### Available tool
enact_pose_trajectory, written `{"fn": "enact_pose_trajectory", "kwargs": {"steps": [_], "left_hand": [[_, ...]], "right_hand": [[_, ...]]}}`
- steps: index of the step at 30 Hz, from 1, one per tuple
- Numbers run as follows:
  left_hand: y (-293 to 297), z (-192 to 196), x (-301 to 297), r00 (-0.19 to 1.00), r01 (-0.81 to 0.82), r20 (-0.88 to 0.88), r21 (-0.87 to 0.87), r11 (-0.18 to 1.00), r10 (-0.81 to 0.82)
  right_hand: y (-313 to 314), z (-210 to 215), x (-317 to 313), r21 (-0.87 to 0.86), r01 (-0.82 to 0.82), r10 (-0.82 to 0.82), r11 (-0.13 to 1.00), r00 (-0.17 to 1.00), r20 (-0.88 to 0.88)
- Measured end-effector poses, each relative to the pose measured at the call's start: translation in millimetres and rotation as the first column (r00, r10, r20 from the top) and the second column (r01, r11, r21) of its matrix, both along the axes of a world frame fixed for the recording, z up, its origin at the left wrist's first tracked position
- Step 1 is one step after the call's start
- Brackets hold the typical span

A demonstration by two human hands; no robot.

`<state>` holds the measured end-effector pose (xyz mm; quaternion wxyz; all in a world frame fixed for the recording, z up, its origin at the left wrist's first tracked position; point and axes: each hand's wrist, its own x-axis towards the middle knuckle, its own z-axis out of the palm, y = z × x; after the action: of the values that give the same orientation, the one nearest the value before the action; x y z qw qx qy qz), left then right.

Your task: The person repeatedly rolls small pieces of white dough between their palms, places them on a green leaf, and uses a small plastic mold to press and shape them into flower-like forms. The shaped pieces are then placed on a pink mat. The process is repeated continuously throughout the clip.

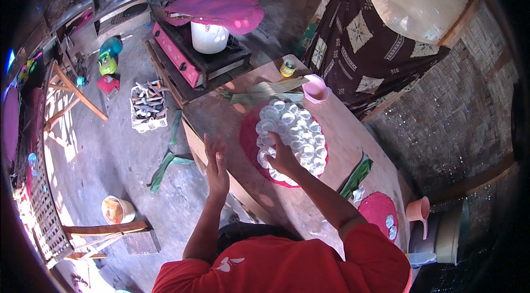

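Observation:
Many small clear-white cups (302, 141) stand packed together on a round red tray (249, 138) on the wooden table. My right hand (284, 159) reaches in over the cups at the tray's left side. Its index finger and thumb are apart, close to the cups; whether they touch one is too small to tell. My left hand (217, 170) is raised beside the table's left edge, its fingers stretched out and holding nothing.
Green leaf strips (358, 176) and a pink bowl (315, 88) lie near the tray. A smaller red mat (379, 213) bears some white pieces. Beyond stands a stove (182, 53) with a white pot (210, 38). On the floor are a crate (149, 106) and a bucket (126, 210).

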<state>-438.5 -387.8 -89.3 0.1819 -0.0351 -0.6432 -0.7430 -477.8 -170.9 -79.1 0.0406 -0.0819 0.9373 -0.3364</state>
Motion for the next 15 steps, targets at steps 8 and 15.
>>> {"fn": "enact_pose_trajectory", "kwargs": {"steps": [8,15], "left_hand": [[19,-16,-14,0.996,0.078,0.037,-0.014,0.997,-0.078],[61,-15,-38,0.974,0.219,0.033,0.089,0.972,-0.223]], "right_hand": [[69,60,9,-0.101,0.185,-0.194,0.978,0.977,-0.087],[280,16,121,0.414,0.603,-0.563,0.681,0.794,-0.229]]}}
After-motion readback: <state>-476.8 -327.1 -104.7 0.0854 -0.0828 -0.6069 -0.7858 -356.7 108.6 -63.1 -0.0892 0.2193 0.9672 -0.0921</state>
